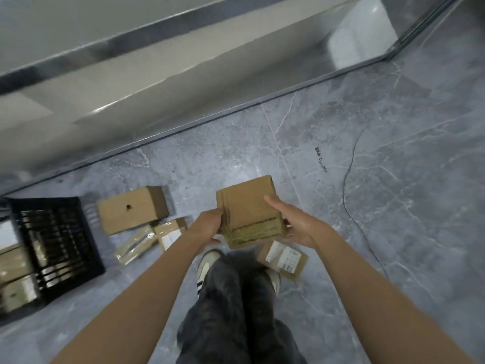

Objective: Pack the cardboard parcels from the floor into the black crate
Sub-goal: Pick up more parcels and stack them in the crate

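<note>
I hold a flat brown cardboard parcel [248, 211] with tape across its near end, above the floor in front of my legs. My left hand [207, 227] grips its left edge and my right hand [296, 227] grips its right edge. The black crate [60, 240] stands on the floor at the far left, with parcels [13, 261] inside its left part. On the floor lie a large plain box [131, 212], two small taped parcels [136, 244] [169, 233] beside it, and a labelled parcel [284, 258] by my right foot.
The floor [367, 179] is grey marble tile. A pale wall with a metal skirting edge [210, 119] runs diagonally behind the parcels. A thin dark cable [349, 179] trails across the floor at the right. My shoes [207, 261] and dark trousers fill the bottom centre.
</note>
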